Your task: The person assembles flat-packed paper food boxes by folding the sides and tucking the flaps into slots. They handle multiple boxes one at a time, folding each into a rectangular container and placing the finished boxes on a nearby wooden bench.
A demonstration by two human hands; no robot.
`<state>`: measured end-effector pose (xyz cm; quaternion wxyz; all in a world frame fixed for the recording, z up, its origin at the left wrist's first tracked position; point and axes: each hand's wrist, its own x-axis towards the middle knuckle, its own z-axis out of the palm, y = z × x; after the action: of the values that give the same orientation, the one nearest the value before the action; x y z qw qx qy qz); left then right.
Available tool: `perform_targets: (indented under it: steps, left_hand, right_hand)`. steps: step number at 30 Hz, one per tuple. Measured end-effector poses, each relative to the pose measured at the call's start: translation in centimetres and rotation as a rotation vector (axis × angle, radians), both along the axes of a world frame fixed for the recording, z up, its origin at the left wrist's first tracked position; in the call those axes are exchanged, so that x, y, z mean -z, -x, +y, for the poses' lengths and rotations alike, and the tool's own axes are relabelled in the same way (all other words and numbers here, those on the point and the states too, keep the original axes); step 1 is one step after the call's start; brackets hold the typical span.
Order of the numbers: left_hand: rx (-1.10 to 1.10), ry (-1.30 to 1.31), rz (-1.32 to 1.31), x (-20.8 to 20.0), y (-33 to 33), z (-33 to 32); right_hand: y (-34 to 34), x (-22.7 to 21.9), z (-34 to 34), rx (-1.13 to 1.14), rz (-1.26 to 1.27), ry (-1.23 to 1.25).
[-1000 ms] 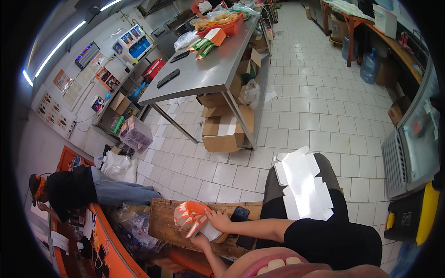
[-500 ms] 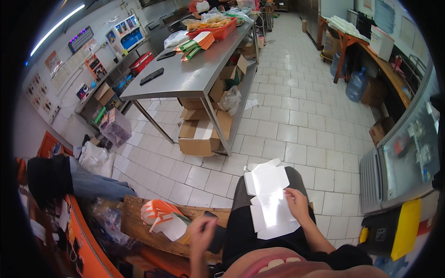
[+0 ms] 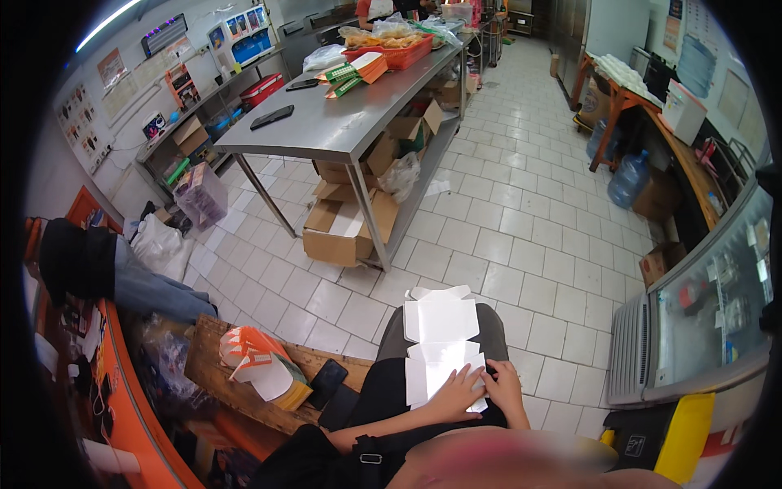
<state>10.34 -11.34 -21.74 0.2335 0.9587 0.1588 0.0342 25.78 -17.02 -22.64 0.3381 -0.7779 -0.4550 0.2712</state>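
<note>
An unfolded white cardboard box blank [image 3: 441,319] lies across my lap, its flaps spread and its near panel shining in the light. My left hand [image 3: 458,394] rests on the near panel with its fingers stretched out over the card. At the right edge of that panel, my right hand [image 3: 505,385] has its fingers bent around the card's side, close to the left fingertips. A dark phone [image 3: 328,379] lies on the wooden bench [image 3: 204,359] to my left. Beside the phone are stacked orange and white folded cartons [image 3: 265,367].
Ahead stands a steel table [image 3: 350,122] holding a red basket of bagged food [image 3: 399,53], another phone [image 3: 272,117] and printed cartons. Open cardboard boxes [image 3: 346,228] sit beneath. A glass-door fridge [image 3: 700,301] and a yellow-lidded bin [image 3: 684,436] stand at right.
My left hand has moved from beside the bench onto the box blank, leaving the phone on the bench. My right hand has slid nearer along the card's edge. The view has shifted right.
</note>
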Motion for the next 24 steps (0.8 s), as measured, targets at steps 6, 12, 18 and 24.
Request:
perform_targets:
  steps: [6,12,18,24]
  left_hand:
    - [-0.045,0.066,-0.096,1.5,0.4,0.0]
    - [-0.283,-0.156,-0.075,1.5,1.2,-1.0]
    - [-0.289,-0.236,-0.03,1.5,1.2,-0.3]
    - [-0.185,-0.239,-0.013,2.1,1.5,0.7]
  right_hand:
    - [-0.2,-0.6,1.3,-0.069,0.049,0.061]
    - [0.0,0.6,1.1,0.012,0.107,0.068]
    - [-0.2,2.1,1.3,0.01,0.305,-0.028]
    - [-0.6,1.1,2.0,-0.092,0.318,0.009]
